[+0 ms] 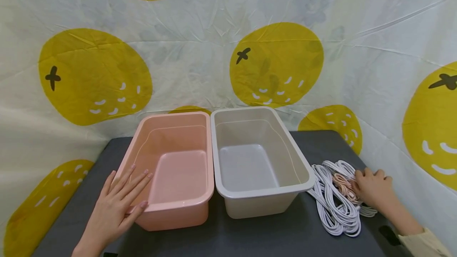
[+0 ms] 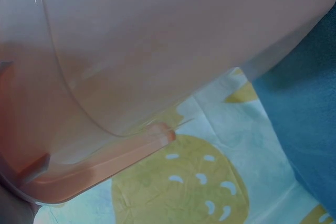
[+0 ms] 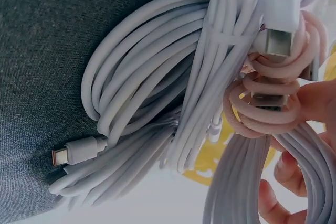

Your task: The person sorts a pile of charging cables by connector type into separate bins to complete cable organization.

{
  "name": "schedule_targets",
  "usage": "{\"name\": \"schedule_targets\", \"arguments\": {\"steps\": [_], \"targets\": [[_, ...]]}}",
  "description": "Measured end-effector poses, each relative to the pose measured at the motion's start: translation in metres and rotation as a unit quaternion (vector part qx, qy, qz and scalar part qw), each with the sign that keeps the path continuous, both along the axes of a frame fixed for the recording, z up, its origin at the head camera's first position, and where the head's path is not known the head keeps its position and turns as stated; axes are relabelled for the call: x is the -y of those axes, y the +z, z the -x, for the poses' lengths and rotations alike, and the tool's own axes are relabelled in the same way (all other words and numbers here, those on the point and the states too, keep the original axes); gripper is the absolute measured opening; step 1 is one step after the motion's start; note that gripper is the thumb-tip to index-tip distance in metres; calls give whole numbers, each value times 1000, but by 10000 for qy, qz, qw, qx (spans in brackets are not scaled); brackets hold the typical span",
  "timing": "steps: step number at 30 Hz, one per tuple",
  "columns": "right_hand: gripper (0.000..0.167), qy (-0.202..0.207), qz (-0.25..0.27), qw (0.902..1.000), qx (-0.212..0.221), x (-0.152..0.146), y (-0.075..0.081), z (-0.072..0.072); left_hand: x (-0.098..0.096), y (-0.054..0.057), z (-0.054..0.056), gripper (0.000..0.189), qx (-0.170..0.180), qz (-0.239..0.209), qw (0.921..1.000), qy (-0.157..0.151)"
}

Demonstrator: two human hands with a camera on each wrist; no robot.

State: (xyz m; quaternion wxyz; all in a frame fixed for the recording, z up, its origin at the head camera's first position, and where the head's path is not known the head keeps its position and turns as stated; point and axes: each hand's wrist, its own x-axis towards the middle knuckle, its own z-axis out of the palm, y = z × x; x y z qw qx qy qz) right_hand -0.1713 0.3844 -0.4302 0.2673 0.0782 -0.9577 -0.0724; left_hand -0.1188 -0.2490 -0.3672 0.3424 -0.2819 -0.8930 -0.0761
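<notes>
My left hand [image 1: 114, 207] lies with straight fingers over the near left rim of a pink plastic bin [image 1: 183, 173]. In the left wrist view the pink bin's wall [image 2: 157, 40] fills most of the picture. At the table's right side, my right hand [image 1: 375, 189] reaches into a pile of coiled white charging cables [image 1: 333, 209]. Its fingers [image 3: 317, 100] hold the edge of a coiled pink charging cable [image 3: 252, 128] lying among the white ones. Other fingertips curl behind a white cable bundle. Metal plugs show on several cables.
Close beside the pink bin stands a beige bin [image 1: 246, 165]; I see nothing in either. Both sit on a dark table [image 1: 257, 237]. A white cloth printed with yellow fruit [image 1: 275, 64] hangs behind and at the sides. A small black object [image 1: 389, 235] lies near my right forearm.
</notes>
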Motion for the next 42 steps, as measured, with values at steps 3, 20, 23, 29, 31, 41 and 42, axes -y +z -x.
{"name": "schedule_targets", "arguments": {"steps": [3,20,23,29,31,41,42], "targets": [[27,241,-91,9976,-649,0,-1,2,0,0,0,57,4,-16,10000,21],[53,393,-246,9940,-987,-5,17,2,-1,0,1,58,-42,-63,10000,43],[70,386,-162,9937,-1041,-3,20,4,-1,0,1,58,-98,-86,9999,25],[49,437,40,9971,-617,1,36,4,-1,-1,1,58,-85,-87,9999,51],[42,467,101,9972,-570,2,41,4,-1,-1,1,58,-123,-98,9999,20],[65,572,82,9951,-805,10,66,11,-1,-2,1,57,-187,-76,9998,-11],[64,644,55,9939,-896,12,69,12,-1,-2,1,58,-186,-65,9998,-5]]}}
